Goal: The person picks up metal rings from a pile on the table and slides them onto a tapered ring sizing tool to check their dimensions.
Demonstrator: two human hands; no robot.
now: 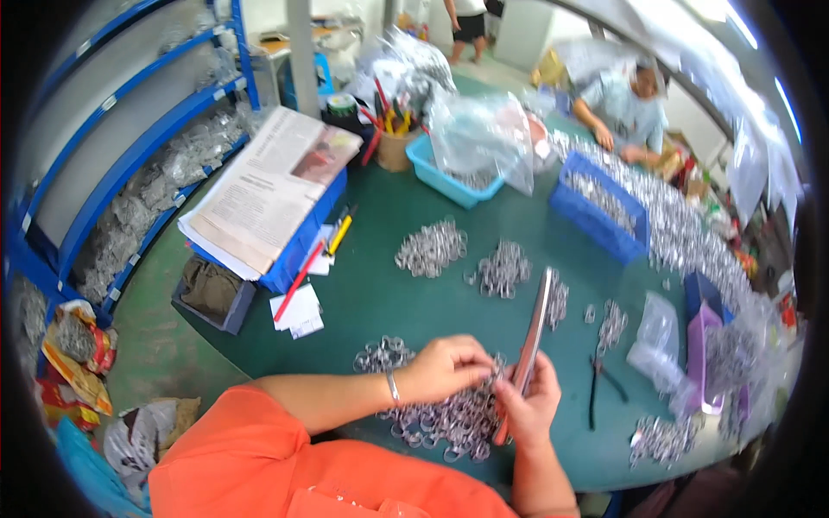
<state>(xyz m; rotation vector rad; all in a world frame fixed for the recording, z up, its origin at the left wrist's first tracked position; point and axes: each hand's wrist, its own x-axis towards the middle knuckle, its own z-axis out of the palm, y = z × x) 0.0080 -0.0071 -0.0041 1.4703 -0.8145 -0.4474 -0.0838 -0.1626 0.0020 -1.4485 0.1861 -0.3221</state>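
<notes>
My left hand [445,369], with a bracelet at the wrist, is closed in a pinch on a small silvery metal piece [498,366]; the fingers partly hide its shape. Close beside it, my right hand [534,399] wraps round a long, narrow tool [536,321] with a shiny upper part and a reddish lower end. The tool stands tilted, and I cannot make out its exact kind. Below both hands lies a pile of silvery metal rings or clasps [449,425]. Smaller heaps of metal pieces [432,248] sit farther off on the green table [389,298].
Black-handled pliers [596,388] lie at right, near a purple bin [701,358]. Blue [600,207] and turquoise [462,192] bins stand farther back. A newspaper [268,186] tops a blue box at left, beside a red pen [300,281]. Another person [626,112] works across the table.
</notes>
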